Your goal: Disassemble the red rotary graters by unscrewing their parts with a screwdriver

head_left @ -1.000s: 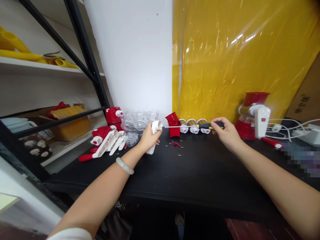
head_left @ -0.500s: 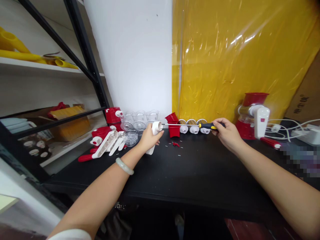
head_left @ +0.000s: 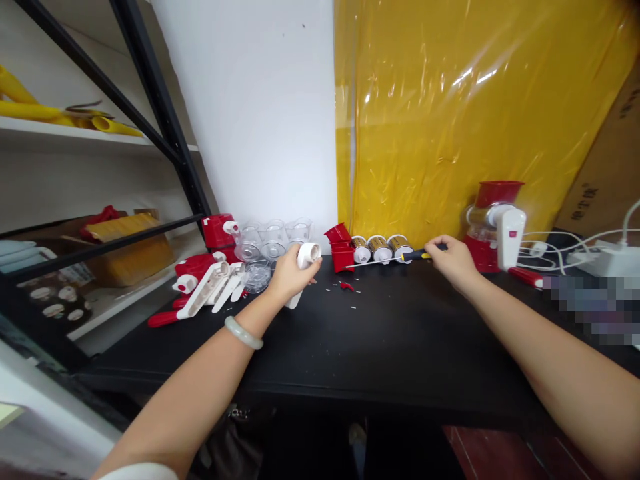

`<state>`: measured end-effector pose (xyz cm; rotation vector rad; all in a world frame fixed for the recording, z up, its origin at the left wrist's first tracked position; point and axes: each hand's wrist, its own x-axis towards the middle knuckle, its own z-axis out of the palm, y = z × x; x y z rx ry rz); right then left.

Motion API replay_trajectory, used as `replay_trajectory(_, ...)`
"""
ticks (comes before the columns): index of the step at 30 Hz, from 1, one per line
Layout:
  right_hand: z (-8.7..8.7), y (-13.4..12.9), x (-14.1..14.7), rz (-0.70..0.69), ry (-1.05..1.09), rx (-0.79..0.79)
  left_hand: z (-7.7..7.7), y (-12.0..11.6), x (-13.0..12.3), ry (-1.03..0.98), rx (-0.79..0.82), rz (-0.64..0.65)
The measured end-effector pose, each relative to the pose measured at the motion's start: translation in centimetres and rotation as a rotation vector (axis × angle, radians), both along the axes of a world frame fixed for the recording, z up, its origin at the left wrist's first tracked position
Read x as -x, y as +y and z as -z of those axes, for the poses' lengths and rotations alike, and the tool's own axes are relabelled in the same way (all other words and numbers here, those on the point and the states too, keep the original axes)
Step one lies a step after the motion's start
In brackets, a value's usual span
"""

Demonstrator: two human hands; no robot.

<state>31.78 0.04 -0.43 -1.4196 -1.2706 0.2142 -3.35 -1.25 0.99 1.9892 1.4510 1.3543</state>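
My left hand (head_left: pixel 291 275) is closed around a white plastic part (head_left: pixel 309 253), its round socket end showing above my fingers. In my right hand (head_left: pixel 449 257) is the dark and yellow handle of a screwdriver (head_left: pixel 415 255). Its long shaft points left, and the tip is in front of the red part (head_left: pixel 342 256), apart from the white part. Small screws (head_left: pixel 353 307) and a little red piece (head_left: pixel 347 287) lie on the black table (head_left: pixel 380 347) between my hands.
Clear cups (head_left: pixel 274 233), white handles (head_left: pixel 205 291) and red housings (head_left: pixel 218 231) stand at the left. Drum graters (head_left: pixel 380 249) line the back. An assembled red and white machine (head_left: pixel 510 233) and white cables (head_left: pixel 575 245) are at the right, a shelf (head_left: pixel 120 300) at far left.
The screwdriver tip has come away from the white part's socket and dropped lower. My left hand has tilted the white part. The whole view has shifted slightly.
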Motion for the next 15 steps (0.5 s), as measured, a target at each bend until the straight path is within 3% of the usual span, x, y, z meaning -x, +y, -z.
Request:
replay_trajectory(5,0.3,0.2,-0.1,-0.034,-0.028,0.025,-0.1,-0.1,0.1,0.031,-0.031,-0.012)
replay_trajectory(11,0.6,0.7,-0.6,0.054,0.019,0.092,0.1,0.0,0.2,0.145,-0.031,-0.024)
replay_trajectory(15,1.4,1.2,-0.6,0.042,0.037,0.125,0.2,0.1,0.2,0.223,-0.080,-0.052)
